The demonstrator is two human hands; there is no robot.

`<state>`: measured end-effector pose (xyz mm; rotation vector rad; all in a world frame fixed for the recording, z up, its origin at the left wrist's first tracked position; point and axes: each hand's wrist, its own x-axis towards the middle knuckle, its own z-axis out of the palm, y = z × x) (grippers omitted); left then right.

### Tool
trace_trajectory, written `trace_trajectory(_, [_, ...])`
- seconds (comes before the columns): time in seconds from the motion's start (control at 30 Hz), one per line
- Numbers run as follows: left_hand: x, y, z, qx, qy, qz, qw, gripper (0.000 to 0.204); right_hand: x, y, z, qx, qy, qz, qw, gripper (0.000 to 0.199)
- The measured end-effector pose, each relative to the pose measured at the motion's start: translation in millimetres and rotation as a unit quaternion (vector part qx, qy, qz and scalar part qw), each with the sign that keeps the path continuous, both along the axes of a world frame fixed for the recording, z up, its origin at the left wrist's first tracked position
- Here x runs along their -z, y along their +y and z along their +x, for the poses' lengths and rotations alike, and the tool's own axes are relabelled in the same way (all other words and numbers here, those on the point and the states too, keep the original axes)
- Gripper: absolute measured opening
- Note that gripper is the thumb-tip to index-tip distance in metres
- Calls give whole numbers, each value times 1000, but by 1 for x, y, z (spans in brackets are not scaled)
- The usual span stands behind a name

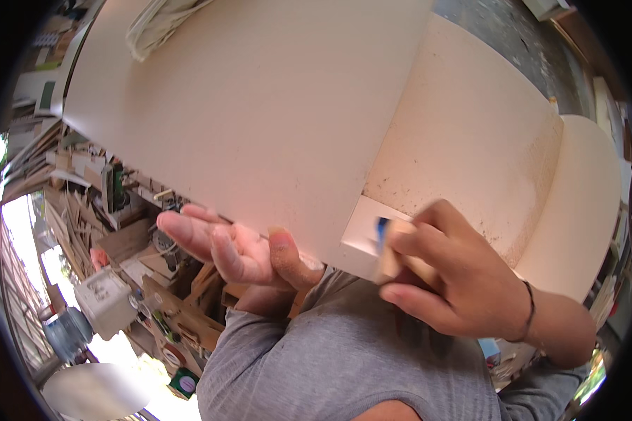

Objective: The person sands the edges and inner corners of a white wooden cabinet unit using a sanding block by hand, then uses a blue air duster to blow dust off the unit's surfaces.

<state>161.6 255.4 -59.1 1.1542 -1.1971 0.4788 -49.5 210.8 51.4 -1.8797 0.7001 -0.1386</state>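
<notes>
A cluttered workshop fills the left of the frame: stacked wood offcuts [130, 242] and planks lie in heaps. Bright daylight glares at the lower left edge. At the upper right, a grey speckled floor [502, 35] shows.

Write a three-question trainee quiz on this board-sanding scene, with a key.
1. True or false: the right hand grips a small wooden block against the board.
2. The left hand is: A) clenched on a hammer, B) open-fingered at the board's near edge, C) out of view.
3. Fill in: the bracelet sits on the ___ wrist.

Key: 1 true; 2 B; 3 right.
</notes>
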Motion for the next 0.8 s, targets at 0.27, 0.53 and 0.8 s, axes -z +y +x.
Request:
trace_trajectory(0.27, [0,0,-3,-85,21,-46,995,51,-18,-2,22,-1,64,32,997,41])
trace_trajectory(0.53, [0,12,8,-76,-44,31,996,59,-22,0,22,27,90,38,995,41])
trace_trajectory(0.8, [-3,8,2,-83,-9,3,997,56,-23,1,16,17,83,13,996,47])
